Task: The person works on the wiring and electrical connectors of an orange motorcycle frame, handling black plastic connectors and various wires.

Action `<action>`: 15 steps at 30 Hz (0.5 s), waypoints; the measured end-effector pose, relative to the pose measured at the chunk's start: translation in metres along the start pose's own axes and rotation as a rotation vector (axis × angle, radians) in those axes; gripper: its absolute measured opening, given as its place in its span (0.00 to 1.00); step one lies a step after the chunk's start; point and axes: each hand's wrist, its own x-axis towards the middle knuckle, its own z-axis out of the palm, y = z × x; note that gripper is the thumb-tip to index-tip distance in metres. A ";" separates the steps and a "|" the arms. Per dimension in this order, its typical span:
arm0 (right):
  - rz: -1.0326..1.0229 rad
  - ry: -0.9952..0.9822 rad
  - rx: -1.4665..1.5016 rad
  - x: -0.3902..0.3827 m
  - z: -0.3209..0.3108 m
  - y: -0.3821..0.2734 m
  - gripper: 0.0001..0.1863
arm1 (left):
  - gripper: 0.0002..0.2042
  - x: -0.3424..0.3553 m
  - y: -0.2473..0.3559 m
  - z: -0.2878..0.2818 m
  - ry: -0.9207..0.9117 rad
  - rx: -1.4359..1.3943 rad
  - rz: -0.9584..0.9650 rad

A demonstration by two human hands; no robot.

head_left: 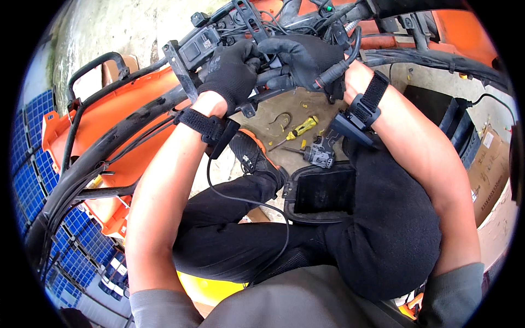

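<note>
We grip a bundle of black cables (306, 22) on the orange frame (131, 117) with both gloved hands: left hand (232, 68) and right hand (303, 60) closed around it, touching. A yellow screwdriver (298, 129) lies on the floor below.

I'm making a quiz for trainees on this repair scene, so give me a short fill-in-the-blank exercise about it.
1. Both hands, the left hand and the right hand, wear black ____.
2. The screwdriver on the floor has a ____ handle.
3. The body panel beside the left forearm is coloured ____.
4. A black strap sits on each ____.

Missing words: gloves; yellow; orange; wrist
</note>
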 end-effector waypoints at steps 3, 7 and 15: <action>0.107 -0.010 0.170 -0.001 0.001 -0.002 0.23 | 0.05 -0.002 0.001 0.004 0.064 -0.018 0.001; 0.252 0.077 0.558 -0.005 0.013 -0.010 0.19 | 0.06 -0.003 0.008 0.003 0.044 0.032 -0.049; 0.278 0.097 0.547 -0.007 0.015 -0.003 0.22 | 0.10 0.002 0.010 0.000 0.077 0.382 0.066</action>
